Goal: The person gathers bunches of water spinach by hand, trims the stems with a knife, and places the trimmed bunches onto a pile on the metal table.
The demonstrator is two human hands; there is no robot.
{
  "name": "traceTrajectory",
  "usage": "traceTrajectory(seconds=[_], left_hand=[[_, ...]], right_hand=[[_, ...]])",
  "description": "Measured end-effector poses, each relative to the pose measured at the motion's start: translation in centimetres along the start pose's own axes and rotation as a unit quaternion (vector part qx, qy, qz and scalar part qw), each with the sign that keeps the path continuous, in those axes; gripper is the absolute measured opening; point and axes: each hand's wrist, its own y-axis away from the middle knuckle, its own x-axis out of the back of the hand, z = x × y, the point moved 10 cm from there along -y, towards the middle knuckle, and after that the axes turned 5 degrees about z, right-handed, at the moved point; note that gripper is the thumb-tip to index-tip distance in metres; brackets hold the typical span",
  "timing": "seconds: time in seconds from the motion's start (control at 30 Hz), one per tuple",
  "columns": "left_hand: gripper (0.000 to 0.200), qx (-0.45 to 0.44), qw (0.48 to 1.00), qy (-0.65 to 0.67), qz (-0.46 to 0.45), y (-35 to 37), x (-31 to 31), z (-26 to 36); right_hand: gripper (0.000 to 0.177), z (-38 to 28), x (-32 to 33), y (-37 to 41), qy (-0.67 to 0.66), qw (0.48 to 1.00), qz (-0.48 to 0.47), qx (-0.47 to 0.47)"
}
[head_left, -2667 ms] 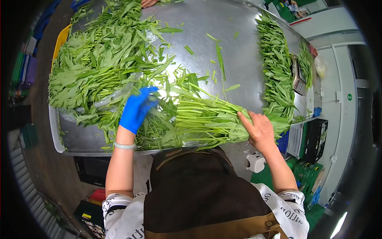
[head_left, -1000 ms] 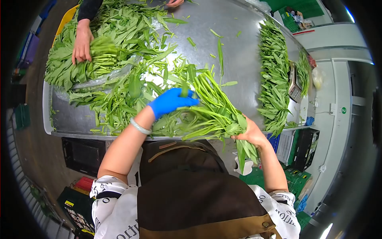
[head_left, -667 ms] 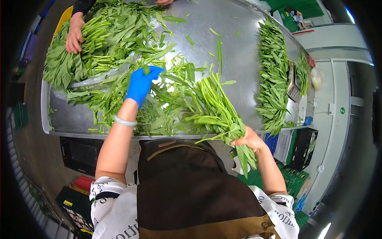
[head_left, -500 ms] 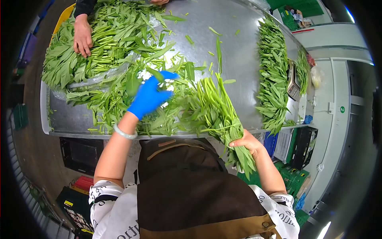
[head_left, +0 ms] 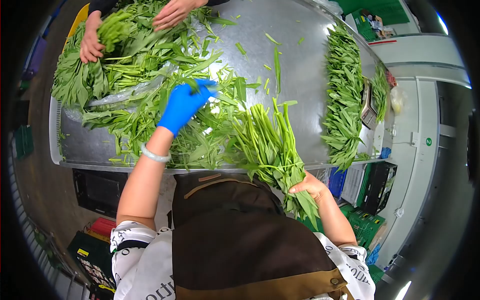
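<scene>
My right hand (head_left: 310,186) is closed around the leafy end of a bunch of water spinach (head_left: 272,145), its cut stems pointing away from me over the table edge. In a blue glove, my left hand (head_left: 185,104) is above the loose pile of water spinach (head_left: 145,120). Its fingertips are smeared by motion, but they are drawn together, with a green leaf (head_left: 190,84) across them. Part of the leaf is hidden by the glove.
Across the metal table (head_left: 305,65), another person's hands (head_left: 172,12) handle greens at the far left. A row of bunches (head_left: 342,100) lies on the right, beside a scale (head_left: 369,107). Cut stem pieces are scattered mid-table. Black crates (head_left: 100,190) stand below.
My left hand has shifted slightly left and up, its fingers closer together. My right hand keeps its bunch nearly in place. The other person has lifted some stems, and their second hand has come into view.
</scene>
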Motion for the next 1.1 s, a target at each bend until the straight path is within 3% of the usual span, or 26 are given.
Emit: traceTrajectory(seconds=[0.07, 0.17, 0.27, 0.33, 0.4, 0.43, 0.47, 0.5, 0.53, 0.63, 0.73, 0.83, 0.87, 0.97, 1.07, 1.1], left_hand=[[0.025, 0.027, 0.980, -0.135, -0.140, 2.7, -4.2, -0.7], [0.023, -0.174, 0.914, -0.310, -0.197, 5.2, -8.6, -0.6], [0.017, -0.096, 0.982, -0.150, -0.070, 2.6, -4.5, -3.2], [0.020, -0.114, 0.975, -0.173, 0.082, 0.7, 1.2, -2.2], [0.021, -0.110, 0.988, -0.108, 0.007, -0.2, 1.5, -0.8], [0.022, -0.106, 0.991, -0.075, -0.030, -0.1, 1.3, -0.2], [0.023, -0.075, 0.991, 0.012, -0.109, 0.5, -1.4, 0.7], [0.023, -0.022, 0.988, 0.006, -0.154, 2.0, -3.6, 1.9], [0.026, -0.008, 0.982, -0.023, -0.189, 2.8, -5.6, 1.2], [0.024, 0.058, 0.950, 0.129, -0.277, 4.9, -10.4, 0.8], [0.026, 0.135, 0.940, 0.182, -0.255, 5.0, -9.8, -1.4], [0.030, 0.203, 0.911, 0.297, -0.202, 5.6, -8.5, -2.5], [0.030, 0.180, 0.911, 0.307, -0.208, 5.4, -8.1, -2.4], [0.027, 0.110, 0.889, 0.441, -0.055, 3.2, -3.3, -3.1], [0.023, 0.172, 0.827, 0.530, 0.079, 1.4, 0.7, -3.5], [0.023, 0.155, 0.895, 0.411, 0.073, 1.0, 1.5, -3.5]], right_hand=[[0.088, 0.2, 0.3, -0.2, 0.017, 1.000, 0.006, -0.009], [0.089, 0.7, 0.4, -0.5, 0.018, 1.000, -0.011, -0.017], [0.090, 1.1, 0.6, -0.4, -0.017, 0.999, -0.038, -0.034], [0.094, 2.0, 1.0, -0.4, -0.069, 0.995, -0.066, -0.038], [0.097, 2.2, 1.1, -0.6, -0.027, 0.996, -0.016, -0.082], [0.097, 1.3, 0.6, -0.7, 0.006, 0.999, -0.026, -0.037], [0.097, 0.4, 0.1, -0.7, 0.039, 0.999, -0.034, 0.009], [0.097, 0.0, -0.3, -0.9, 0.049, 0.998, -0.038, 0.017], [0.097, -0.6, -0.9, -1.2, 0.059, 0.997, -0.042, 0.027], [0.096, -0.8, -1.4, -1.5, 0.054, 0.997, -0.040, 0.027], [0.091, -1.0, -1.7, -1.7, -0.026, 0.998, -0.040, 0.041], [0.090, 0.9, 0.2, -1.9, -0.077, 0.997, 0.003, -0.015], [0.091, 0.7, 0.1, -2.0, -0.065, 0.998, 0.002, -0.003], [0.090, 0.2, -0.2, -1.7, 0.000, 1.000, -0.013, 0.023], [0.089, 1.5, 0.2, -1.5, 0.011, 0.999, -0.035, -0.001], [0.089, 1.5, 0.2, -1.4, 0.017, 0.999, -0.037, -0.004]])
